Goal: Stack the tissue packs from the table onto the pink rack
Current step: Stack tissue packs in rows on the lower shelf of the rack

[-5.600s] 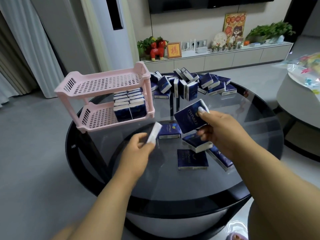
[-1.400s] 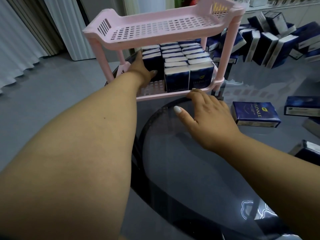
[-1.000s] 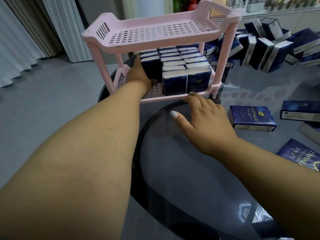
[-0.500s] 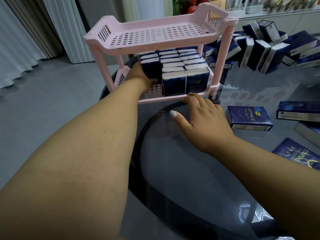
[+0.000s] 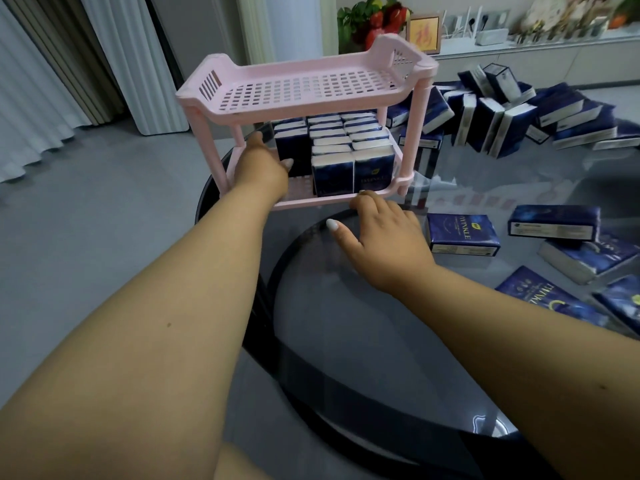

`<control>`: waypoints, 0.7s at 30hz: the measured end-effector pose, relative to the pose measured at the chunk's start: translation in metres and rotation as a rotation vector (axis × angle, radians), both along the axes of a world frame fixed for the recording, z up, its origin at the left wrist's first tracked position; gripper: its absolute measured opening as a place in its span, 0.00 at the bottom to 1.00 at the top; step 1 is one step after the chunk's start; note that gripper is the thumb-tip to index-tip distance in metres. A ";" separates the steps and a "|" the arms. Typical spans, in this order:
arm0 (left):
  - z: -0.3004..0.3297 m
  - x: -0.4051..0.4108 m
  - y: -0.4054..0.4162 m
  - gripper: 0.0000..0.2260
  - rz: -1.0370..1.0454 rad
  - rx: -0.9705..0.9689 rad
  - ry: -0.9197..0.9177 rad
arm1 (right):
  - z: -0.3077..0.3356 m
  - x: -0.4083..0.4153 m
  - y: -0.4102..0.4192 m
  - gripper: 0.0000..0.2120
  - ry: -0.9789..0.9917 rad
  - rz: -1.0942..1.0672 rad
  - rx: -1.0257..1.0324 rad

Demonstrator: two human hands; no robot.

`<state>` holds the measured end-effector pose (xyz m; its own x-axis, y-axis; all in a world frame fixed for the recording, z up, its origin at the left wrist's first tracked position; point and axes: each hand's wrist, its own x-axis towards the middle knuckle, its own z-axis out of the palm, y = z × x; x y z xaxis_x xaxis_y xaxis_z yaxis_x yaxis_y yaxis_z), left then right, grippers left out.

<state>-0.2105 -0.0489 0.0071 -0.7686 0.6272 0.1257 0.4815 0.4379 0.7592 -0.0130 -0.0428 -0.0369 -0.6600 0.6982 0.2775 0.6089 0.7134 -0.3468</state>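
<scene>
The pink rack (image 5: 304, 88) stands at the far left of the round glass table (image 5: 346, 323). Its top shelf is bare. Its lower shelf holds several dark blue tissue packs (image 5: 353, 168) standing upright in rows. My left hand (image 5: 263, 164) reaches into the lower shelf, with its fingers stretched along the left side of the leftmost row (image 5: 291, 147) and its thumb on that row's front. My right hand (image 5: 381, 230) lies flat on the glass, fingertips touching the lower shelf's front rim. It holds nothing.
Loose tissue packs lie flat on the glass to the right (image 5: 462, 233) (image 5: 554, 226) (image 5: 547, 299). A pile of more packs (image 5: 502, 123) sits behind the rack at the back right. White curtains and grey floor are to the left.
Since 5.6 s ago both hands went from holding packs over the table to the rack's lower shelf. Over the last second the hands have barely moved.
</scene>
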 end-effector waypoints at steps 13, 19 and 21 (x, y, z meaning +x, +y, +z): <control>0.000 0.126 -0.083 0.10 0.025 0.212 -0.145 | 0.048 0.053 0.006 0.22 0.029 -0.075 -0.023; -0.008 0.173 -0.103 0.06 -0.089 0.218 -0.383 | 0.049 0.105 0.028 0.19 -0.393 -0.167 -0.107; -0.010 0.186 -0.110 0.05 -0.113 0.236 -0.492 | 0.051 0.113 0.027 0.18 -0.375 -0.085 -0.059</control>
<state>-0.0243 -0.1592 -0.0030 -0.7017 0.7076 -0.0838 0.0796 0.1948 0.9776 0.1000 -0.0157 0.0139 -0.6473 0.7621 -0.0143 0.7571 0.6406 -0.1279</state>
